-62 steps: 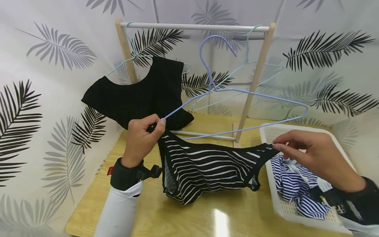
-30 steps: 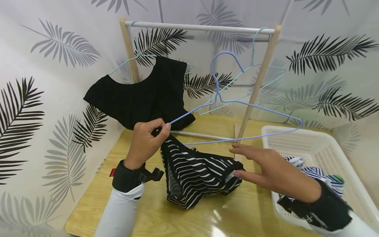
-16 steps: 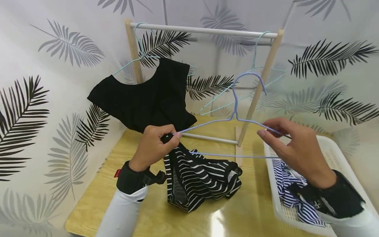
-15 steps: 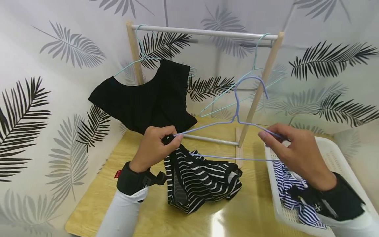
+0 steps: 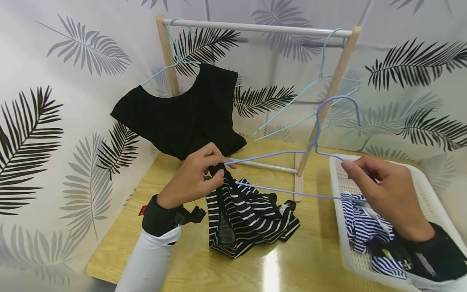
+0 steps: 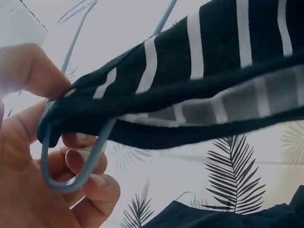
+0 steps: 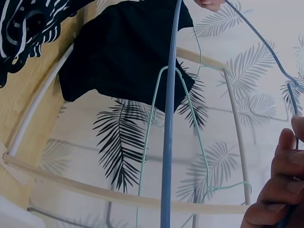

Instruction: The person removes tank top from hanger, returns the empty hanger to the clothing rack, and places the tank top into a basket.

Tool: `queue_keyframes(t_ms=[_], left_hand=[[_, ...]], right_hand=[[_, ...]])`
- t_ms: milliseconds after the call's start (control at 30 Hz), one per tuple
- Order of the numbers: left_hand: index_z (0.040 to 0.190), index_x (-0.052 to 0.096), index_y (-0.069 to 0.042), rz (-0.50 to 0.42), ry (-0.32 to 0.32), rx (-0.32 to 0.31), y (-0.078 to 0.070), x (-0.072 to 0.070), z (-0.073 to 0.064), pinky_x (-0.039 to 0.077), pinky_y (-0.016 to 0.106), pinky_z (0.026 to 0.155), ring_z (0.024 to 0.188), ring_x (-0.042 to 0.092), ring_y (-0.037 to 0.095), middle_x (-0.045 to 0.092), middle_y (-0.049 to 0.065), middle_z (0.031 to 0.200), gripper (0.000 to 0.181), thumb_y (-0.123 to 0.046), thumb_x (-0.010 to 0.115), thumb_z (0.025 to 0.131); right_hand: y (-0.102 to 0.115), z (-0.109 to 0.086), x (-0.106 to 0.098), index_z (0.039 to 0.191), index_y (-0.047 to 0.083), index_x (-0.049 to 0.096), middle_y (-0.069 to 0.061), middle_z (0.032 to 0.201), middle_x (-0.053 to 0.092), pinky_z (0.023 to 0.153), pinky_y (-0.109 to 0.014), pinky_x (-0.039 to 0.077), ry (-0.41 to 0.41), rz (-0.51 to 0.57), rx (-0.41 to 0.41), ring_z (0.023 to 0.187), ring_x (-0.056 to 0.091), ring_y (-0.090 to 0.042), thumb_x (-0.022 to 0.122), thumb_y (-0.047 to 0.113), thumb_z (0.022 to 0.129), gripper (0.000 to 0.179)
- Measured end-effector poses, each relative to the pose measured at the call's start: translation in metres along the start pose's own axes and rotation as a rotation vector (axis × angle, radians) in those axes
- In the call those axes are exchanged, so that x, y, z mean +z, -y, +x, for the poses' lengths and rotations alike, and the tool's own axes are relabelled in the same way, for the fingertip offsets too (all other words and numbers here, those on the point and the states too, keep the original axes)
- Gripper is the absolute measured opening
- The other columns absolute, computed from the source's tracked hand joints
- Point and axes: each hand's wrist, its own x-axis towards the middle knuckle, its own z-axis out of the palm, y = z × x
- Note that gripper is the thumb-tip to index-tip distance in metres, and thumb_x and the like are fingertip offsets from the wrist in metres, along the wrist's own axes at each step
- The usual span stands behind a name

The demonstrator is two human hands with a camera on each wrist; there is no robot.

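Note:
My left hand (image 5: pixel 198 174) pinches one shoulder of a black-and-white striped top (image 5: pixel 248 219) together with the end of a lilac-blue hanger (image 5: pixel 318 121). In the left wrist view, the hanger's rounded end (image 6: pixel 71 186) pokes out below the edge of the striped fabric (image 6: pixel 218 42). The rest of the top droops in folds over the table, its other shoulder loose. My right hand (image 5: pixel 392 194) grips the hanger's right arm, above the basket. The hanger's bottom bar (image 7: pixel 169 114) crosses the right wrist view, where only the right fingers (image 7: pixel 280 194) appear.
Behind stands a rack with a white rail (image 5: pixel 255 27) and wooden posts. A black top (image 5: pixel 189 109) hangs at its left, a bare mint hanger (image 5: pixel 284 107) at its right. On the wooden table (image 5: pixel 197 263), a white basket (image 5: pixel 430 194) holds blue-and-white striped clothes (image 5: pixel 365 223).
My right hand has let go of the top's right shoulder, which dropped, and has taken the hanger's right arm. The hanger's hook has moved right and lower. My left hand keeps its pinch.

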Motion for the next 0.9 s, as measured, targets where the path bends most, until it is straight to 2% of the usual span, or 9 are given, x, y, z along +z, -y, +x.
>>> queue_keyframes(t_ms=[100, 200, 367, 633, 900], left_hand=[[0.108, 0.072, -0.009, 0.01, -0.016, 0.008, -0.001, 0.0, 0.002, 0.034, 0.024, 0.052, 0.066, 0.042, 0.011, 0.053, -0.003, 0.09, 0.03, -0.001, 0.056, 0.085], [0.113, 0.069, -0.009, 0.019, -0.048, 0.007, -0.002, -0.001, 0.003, 0.037, 0.024, 0.059, 0.073, 0.045, 0.01, 0.056, -0.001, 0.094, 0.031, 0.001, 0.056, 0.086], [0.11, 0.061, -0.008, 0.038, -0.107, -0.021, -0.003, -0.001, 0.005, 0.045, 0.029, 0.073, 0.085, 0.053, 0.012, 0.06, 0.002, 0.101, 0.025, 0.001, 0.062, 0.087], [0.098, 0.064, -0.007, 0.09, -0.152, -0.031, 0.0, -0.003, -0.002, 0.045, 0.025, 0.073, 0.081, 0.055, 0.014, 0.062, 0.0, 0.093, 0.021, -0.003, 0.076, 0.082], [0.095, 0.068, -0.008, 0.097, -0.162, -0.033, 0.004, -0.008, -0.007, 0.045, 0.024, 0.072, 0.082, 0.057, 0.013, 0.063, -0.002, 0.09, 0.018, -0.005, 0.078, 0.08]], right_hand=[[-0.004, -0.001, -0.006, 0.072, 0.018, 0.064, 0.009, 0.058, 0.046, 0.05, -0.02, 0.027, -0.021, -0.008, 0.016, 0.052, 0.035, -0.001, 0.071, 0.011, 0.087, 0.018], [-0.007, 0.0, -0.01, 0.072, 0.017, 0.065, 0.009, 0.059, 0.047, 0.05, -0.02, 0.027, -0.035, -0.008, 0.03, 0.052, 0.036, -0.001, 0.071, 0.011, 0.087, 0.017], [-0.01, -0.002, -0.017, 0.073, 0.015, 0.067, 0.009, 0.059, 0.049, 0.05, -0.019, 0.028, -0.049, 0.01, 0.049, 0.052, 0.037, -0.001, 0.071, 0.009, 0.086, 0.015], [-0.012, -0.007, -0.022, 0.072, 0.015, 0.067, 0.012, 0.06, 0.051, 0.05, -0.018, 0.028, -0.068, 0.013, 0.003, 0.052, 0.037, 0.001, 0.072, 0.005, 0.085, 0.017], [-0.013, -0.009, -0.024, 0.074, 0.014, 0.069, 0.014, 0.064, 0.053, 0.053, -0.016, 0.028, -0.084, -0.019, -0.017, 0.055, 0.038, 0.002, 0.073, 0.005, 0.084, 0.014]])
